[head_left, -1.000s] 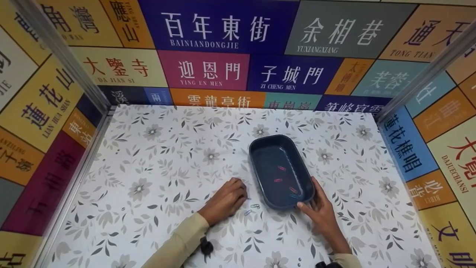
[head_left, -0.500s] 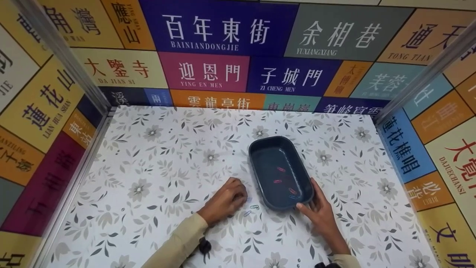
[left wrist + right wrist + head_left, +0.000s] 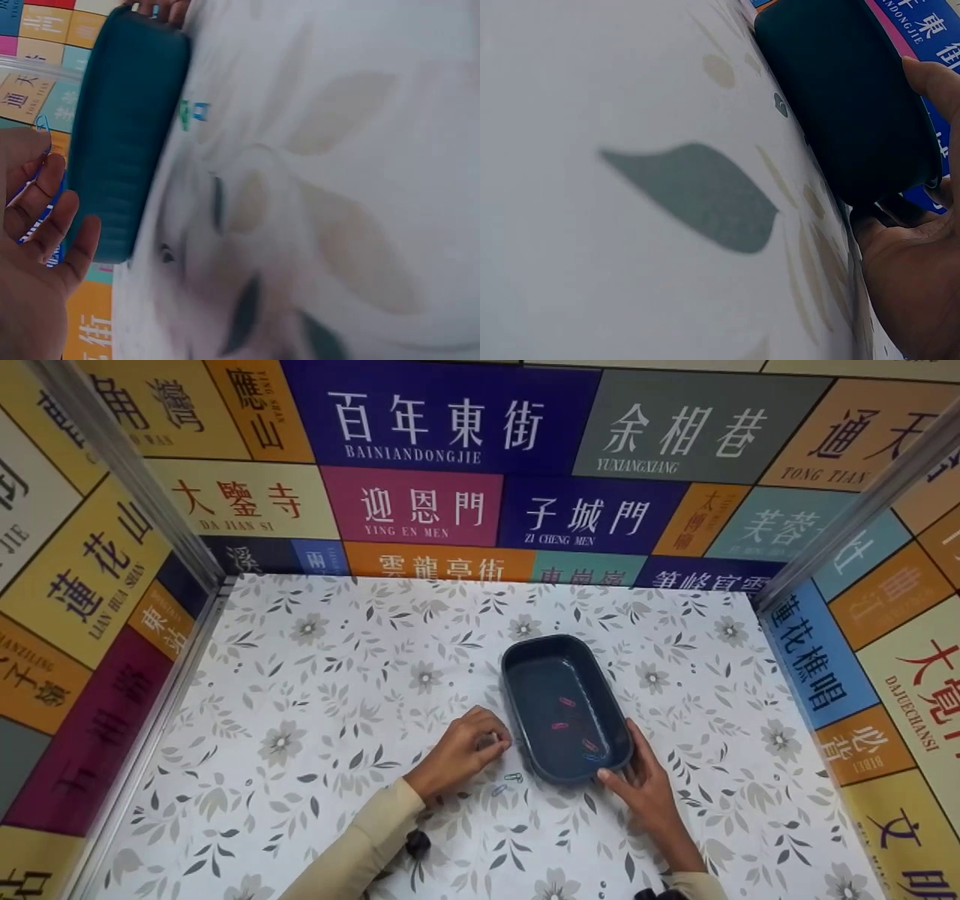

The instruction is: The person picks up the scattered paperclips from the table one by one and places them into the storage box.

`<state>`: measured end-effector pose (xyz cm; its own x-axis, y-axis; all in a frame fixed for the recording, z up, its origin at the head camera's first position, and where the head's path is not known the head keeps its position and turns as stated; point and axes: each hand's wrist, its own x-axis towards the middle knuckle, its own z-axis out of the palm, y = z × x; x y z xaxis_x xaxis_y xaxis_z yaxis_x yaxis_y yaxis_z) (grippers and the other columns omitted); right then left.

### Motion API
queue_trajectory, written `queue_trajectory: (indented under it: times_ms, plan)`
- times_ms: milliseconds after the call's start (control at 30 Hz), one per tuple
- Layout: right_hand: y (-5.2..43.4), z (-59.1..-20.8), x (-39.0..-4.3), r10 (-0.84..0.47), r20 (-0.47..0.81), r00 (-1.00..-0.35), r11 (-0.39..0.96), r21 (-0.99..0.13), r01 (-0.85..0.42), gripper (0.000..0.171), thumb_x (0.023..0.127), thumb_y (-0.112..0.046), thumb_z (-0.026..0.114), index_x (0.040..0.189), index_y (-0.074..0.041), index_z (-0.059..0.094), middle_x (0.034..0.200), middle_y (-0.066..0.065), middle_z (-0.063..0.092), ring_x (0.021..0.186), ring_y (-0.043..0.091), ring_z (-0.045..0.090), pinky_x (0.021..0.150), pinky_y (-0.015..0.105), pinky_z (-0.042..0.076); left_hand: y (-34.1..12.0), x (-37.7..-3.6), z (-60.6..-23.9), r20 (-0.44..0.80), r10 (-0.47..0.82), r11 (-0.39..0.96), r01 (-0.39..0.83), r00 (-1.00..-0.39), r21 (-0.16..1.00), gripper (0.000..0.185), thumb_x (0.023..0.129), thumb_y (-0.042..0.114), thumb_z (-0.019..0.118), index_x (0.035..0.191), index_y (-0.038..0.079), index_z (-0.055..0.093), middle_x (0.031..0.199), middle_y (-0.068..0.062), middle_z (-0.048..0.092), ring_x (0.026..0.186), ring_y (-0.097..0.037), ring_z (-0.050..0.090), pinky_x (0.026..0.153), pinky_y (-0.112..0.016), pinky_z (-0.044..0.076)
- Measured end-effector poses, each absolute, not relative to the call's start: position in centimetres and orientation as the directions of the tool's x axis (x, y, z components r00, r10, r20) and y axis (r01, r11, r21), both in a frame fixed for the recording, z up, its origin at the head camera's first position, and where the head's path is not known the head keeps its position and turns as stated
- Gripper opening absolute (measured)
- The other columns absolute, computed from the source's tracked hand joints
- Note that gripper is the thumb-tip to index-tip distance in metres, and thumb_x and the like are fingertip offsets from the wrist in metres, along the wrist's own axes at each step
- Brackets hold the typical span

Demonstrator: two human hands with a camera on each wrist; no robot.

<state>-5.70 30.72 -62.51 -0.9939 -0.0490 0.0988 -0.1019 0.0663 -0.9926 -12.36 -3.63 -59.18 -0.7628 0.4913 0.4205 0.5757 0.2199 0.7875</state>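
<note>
Just left of the dark blue plastic tub [image 3: 551, 660], my left hand [image 3: 461, 754] pinches a blue paper clip [image 3: 43, 122] between thumb and fingertips; the clip shows in the left wrist view. My right hand [image 3: 649, 787] holds the tub's near right corner, thumb at the rim and fingers along the outer wall, as the right wrist view also shows. Inside the tub lie pink paper clips [image 3: 559, 726] and a blue one [image 3: 592, 757] near the close end. A green paper clip [image 3: 513, 777] and a pale blue-violet paper clip [image 3: 500, 790] lie on the table below my left hand.
A white cloth with grey leaves and flowers covers the table [image 3: 360, 660]. Upright panels [image 3: 420, 502] with coloured blocks of lettering stand along the back and both sides, joined by metal posts [image 3: 840, 502] at the corners.
My left hand has risen off the table and moved slightly toward the tub, a paper clip now between its fingers. My right hand and the tub stay in place.
</note>
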Motion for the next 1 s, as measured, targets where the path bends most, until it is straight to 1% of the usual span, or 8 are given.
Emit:
queue_trajectory:
  times_ms: [167,233,467,600,667,833,900,1000]
  plan:
    - [30.8,-62.6,-5.7,-0.046,0.100,-0.994,0.067,-0.993,-0.102,0.095,0.097,0.012,0.074,0.175,-0.002,0.020,0.181,0.027,0.013,0.151,-0.014,0.032,0.121,0.012,0.030,-3.2,-12.9,-58.5,0.409,0.481,0.182,0.544,-0.775,0.819,0.004,0.102,0.001,0.077,0.099,0.003,0.079,0.100,-0.006,0.076,0.098,-0.021,0.068,0.089,-0.044,0.060]
    - [30.8,-62.6,-5.7,-0.045,0.101,-0.994,0.068,-0.992,-0.104,0.096,0.097,0.012,0.074,0.175,-0.002,0.020,0.180,0.027,0.013,0.151,-0.014,0.032,0.121,0.012,0.031,-3.1,-13.0,-58.3,0.402,0.482,0.172,0.533,-0.779,0.828,0.004,0.103,0.001,0.076,0.101,0.003,0.080,0.101,-0.008,0.076,0.098,-0.022,0.069,0.089,-0.045,0.061]
    - [30.8,-62.6,-5.8,-0.042,0.101,-0.994,0.075,-0.992,-0.104,0.097,0.096,0.012,0.075,0.174,-0.001,0.020,0.180,0.027,0.014,0.151,-0.014,0.033,0.120,0.012,0.032,-2.6,-13.4,-57.6,0.375,0.481,0.152,0.496,-0.792,0.855,0.005,0.101,-0.002,0.076,0.102,0.001,0.080,0.101,-0.003,0.076,0.100,-0.025,0.071,0.090,-0.044,0.062]
    - [30.9,-62.6,-5.8,-0.045,0.100,-0.994,0.081,-0.991,-0.103,0.097,0.096,0.012,0.075,0.175,-0.002,0.020,0.180,0.027,0.014,0.151,-0.014,0.032,0.120,0.011,0.031,-2.2,-13.8,-57.4,0.360,0.493,0.150,0.485,-0.792,0.862,0.005,0.104,0.003,0.075,0.103,0.000,0.080,0.101,-0.006,0.076,0.100,-0.023,0.071,0.092,-0.040,0.062]
    - [30.9,-62.6,-5.7,-0.052,0.101,-0.994,0.089,-0.990,-0.105,0.096,0.097,0.011,0.075,0.175,-0.002,0.020,0.181,0.027,0.014,0.151,-0.014,0.031,0.120,0.011,0.031,-1.9,-14.0,-57.4,0.361,0.491,0.151,0.486,-0.793,0.861,0.003,0.102,0.002,0.076,0.101,0.003,0.079,0.099,-0.005,0.076,0.100,-0.021,0.071,0.092,-0.039,0.062]
    - [30.8,-62.6,-5.7,-0.060,0.101,-0.993,0.102,-0.989,-0.107,0.096,0.098,0.009,0.076,0.175,-0.003,0.020,0.181,0.026,0.015,0.152,-0.013,0.030,0.120,0.011,0.030,-1.1,-14.3,-57.0,0.369,0.475,0.151,0.487,-0.799,0.860,0.016,0.098,-0.005,0.078,0.098,0.011,0.078,0.097,0.000,0.076,0.097,-0.016,0.071,0.089,-0.038,0.063]
    - [30.8,-62.6,-5.7,-0.055,0.102,-0.993,0.104,-0.989,-0.107,0.096,0.097,0.009,0.076,0.175,-0.003,0.020,0.181,0.025,0.016,0.152,-0.013,0.031,0.120,0.011,0.030,-0.8,-14.4,-56.7,0.367,0.476,0.149,0.485,-0.799,0.862,0.014,0.099,-0.004,0.078,0.098,0.009,0.078,0.097,-0.003,0.076,0.095,-0.015,0.070,0.089,-0.038,0.062]
    - [30.8,-62.6,-5.8,-0.047,0.101,-0.994,0.103,-0.989,-0.106,0.097,0.097,0.010,0.076,0.175,-0.003,0.021,0.180,0.025,0.016,0.152,-0.012,0.032,0.120,0.011,0.031,-0.5,-14.6,-56.3,0.357,0.489,0.149,0.480,-0.796,0.865,0.004,0.101,-0.001,0.077,0.101,0.003,0.079,0.098,-0.007,0.075,0.095,-0.015,0.070,0.089,-0.036,0.062]
